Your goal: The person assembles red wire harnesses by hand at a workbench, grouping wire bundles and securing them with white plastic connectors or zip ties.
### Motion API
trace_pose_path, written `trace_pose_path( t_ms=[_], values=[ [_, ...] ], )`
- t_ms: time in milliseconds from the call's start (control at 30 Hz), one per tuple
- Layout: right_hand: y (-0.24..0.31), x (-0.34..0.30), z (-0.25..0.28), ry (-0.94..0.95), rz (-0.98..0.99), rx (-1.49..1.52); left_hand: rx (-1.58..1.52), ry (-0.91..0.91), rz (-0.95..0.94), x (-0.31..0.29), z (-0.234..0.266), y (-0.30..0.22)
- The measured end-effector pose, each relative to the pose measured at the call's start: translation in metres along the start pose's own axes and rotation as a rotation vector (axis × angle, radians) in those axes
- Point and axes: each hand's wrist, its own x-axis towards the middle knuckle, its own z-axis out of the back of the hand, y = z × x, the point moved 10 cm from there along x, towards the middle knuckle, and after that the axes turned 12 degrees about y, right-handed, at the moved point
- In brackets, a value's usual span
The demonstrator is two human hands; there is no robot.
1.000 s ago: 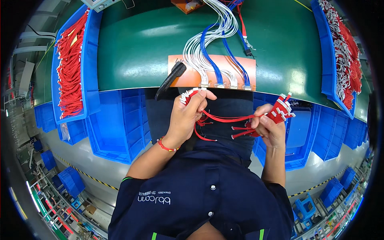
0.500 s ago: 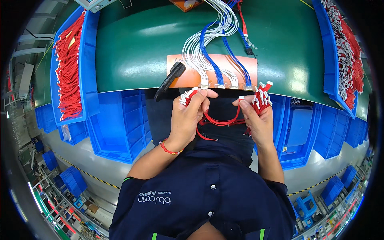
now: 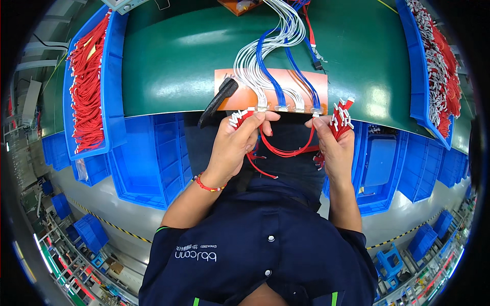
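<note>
A red cable (image 3: pixel 286 154) with white end connectors hangs in a loop between my two hands. My left hand (image 3: pixel 236 145) is closed on one end, its fingertips at the leftmost socket (image 3: pixel 261 108) on the edge of an orange board (image 3: pixel 247 100). Several more red cables with white connectors (image 3: pixel 238 119) stick out of that fist. With its thumb and forefinger, my right hand (image 3: pixel 336 148) pinches the other end at the rightmost socket (image 3: pixel 317 110). A bunch of white connectors (image 3: pixel 341 118) on red cables also sits in this palm. Fingers hide whether the ends are seated.
White wires (image 3: pixel 250 64) and blue wires (image 3: pixel 264 56) run from the board across the green table (image 3: pixel 178 66). A black handle-shaped piece (image 3: pixel 218 101) lies at the board's left. Blue bins of red cables stand left (image 3: pixel 116 81) and right (image 3: pixel 419 71); more blue bins (image 3: pixel 138 173) are below.
My right hand has moved up and slightly right, bringing its cable end to the rightmost socket. The loop between my hands has spread wider. My left hand has hardly moved.
</note>
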Motion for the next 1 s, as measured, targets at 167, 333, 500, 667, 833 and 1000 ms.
trace_pose_path(
  t_ms=[167,333,500,667,833,1000],
  values=[
    [-0.002,0.001,0.005,0.041,-0.118,0.039,0.008,0.009,0.009,-0.001,0.0,-0.002],
    [-0.003,0.001,0.004,0.026,-0.123,0.05,0.003,0.027,0.005,0.0,0.0,-0.001],
    [-0.01,0.0,-0.003,0.041,-0.168,0.245,0.004,0.023,0.01,0.0,0.001,0.001],
    [-0.014,-0.002,-0.002,-0.018,-0.165,0.304,0.005,0.021,0.011,0.001,0.001,0.002],
    [-0.013,-0.003,-0.008,-0.081,-0.097,0.334,-0.004,0.04,0.003,0.002,0.0,0.001],
    [-0.014,-0.002,-0.011,-0.062,-0.115,0.341,-0.013,0.039,-0.017,0.001,0.001,0.0]
  ],
)
